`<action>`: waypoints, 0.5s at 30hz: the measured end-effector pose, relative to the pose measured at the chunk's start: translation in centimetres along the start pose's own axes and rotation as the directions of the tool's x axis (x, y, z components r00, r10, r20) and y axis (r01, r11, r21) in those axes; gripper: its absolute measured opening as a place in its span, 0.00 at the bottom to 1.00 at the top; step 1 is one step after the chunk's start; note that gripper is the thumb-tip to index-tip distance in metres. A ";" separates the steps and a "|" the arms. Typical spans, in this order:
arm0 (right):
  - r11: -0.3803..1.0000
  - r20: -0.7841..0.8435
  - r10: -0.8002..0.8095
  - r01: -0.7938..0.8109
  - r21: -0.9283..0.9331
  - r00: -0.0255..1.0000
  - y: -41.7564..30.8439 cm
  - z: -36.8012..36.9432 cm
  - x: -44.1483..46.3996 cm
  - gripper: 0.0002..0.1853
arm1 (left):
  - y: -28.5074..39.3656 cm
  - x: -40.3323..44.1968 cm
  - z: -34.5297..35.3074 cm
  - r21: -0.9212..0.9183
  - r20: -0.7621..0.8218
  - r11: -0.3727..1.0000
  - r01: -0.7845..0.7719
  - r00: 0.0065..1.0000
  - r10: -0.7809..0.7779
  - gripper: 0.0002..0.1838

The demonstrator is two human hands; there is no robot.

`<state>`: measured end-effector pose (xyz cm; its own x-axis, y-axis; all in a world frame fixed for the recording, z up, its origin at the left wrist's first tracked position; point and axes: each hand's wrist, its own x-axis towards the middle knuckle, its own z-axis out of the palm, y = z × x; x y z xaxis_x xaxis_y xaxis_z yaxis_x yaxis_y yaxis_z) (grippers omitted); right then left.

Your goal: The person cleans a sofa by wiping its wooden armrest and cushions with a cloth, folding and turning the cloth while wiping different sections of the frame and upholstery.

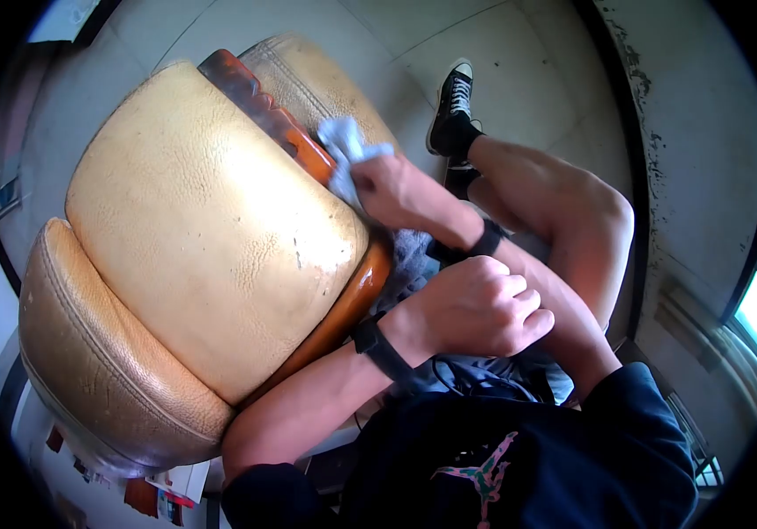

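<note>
And here the pale blue cloth point(341, 138) is seen bunched in the right hand point(389, 189), its loose folds spilled over the near end of the carved wooden strip point(309, 159) on the padded chair point(211, 212). The fingers of that hand are clamped on the cloth; those of the left hand point(488, 309) are curled together into a fist, with nothing seen in it, held above the right forearm point(546, 286).

The cloth can be judged light, soft and limp, with nothing in it to break; it is best gripped by a thick, gathered wad, since a loose corner would probably just flop and fold under. The wood looks hard and glossy, so a slick, easy slide is to be expected there, with some snagging likely at the notches.

The chair, meanwhile, appears bulky and rather heavy. If steadied, it is better held by the lower wooden rail point(349, 295) than by the rounded padding, where worn, scuffed patches are seen and hard rubbing might be poorly taken.
</note>
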<state>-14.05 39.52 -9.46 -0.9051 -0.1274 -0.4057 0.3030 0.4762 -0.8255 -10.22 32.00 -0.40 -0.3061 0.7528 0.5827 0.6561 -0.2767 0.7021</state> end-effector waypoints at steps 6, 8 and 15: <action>0.994 0.015 0.082 -0.081 -0.071 0.997 -0.3 -1.2 -1.6 0.07 | -0.3 0.4 0.0 0.008 0.025 1.000 0.001 1.000 -0.001 0.11; 0.985 0.107 0.135 -0.121 -0.124 0.985 -0.3 -1.9 -1.6 0.08 | -0.5 0.5 0.0 0.019 0.028 1.000 0.011 1.000 -0.012 0.11; 0.965 0.409 0.259 -0.251 -0.074 0.875 -0.7 -4.6 -0.4 0.09 | -0.4 0.2 0.1 0.039 0.029 0.998 0.056 0.998 -0.058 0.11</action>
<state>-15.29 43.26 -6.89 -0.5912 -0.3438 -0.7296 0.4976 0.5564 -0.6654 -10.43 32.33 -0.58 -0.3231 0.7847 0.5291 0.6643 -0.2102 0.7173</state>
